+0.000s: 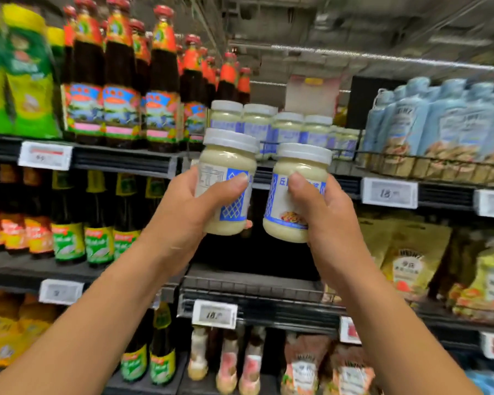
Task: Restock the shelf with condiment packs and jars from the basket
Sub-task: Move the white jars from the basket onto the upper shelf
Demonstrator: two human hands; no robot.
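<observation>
- Now held upright at frame centre: left jar [227,161] wrapped in left hand [191,206], right jar [305,166] in right hand [325,220].
- Risks toppling stocked jars [257,121] at upper centre, or clipping shelf edge [344,182], if rushed.

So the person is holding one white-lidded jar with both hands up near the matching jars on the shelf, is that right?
Not quite: it is two jars, one per hand. The head view shows the left hand gripping one white-lidded jar and the right hand gripping a second jar, both up near the matching jars on the shelf.
</observation>
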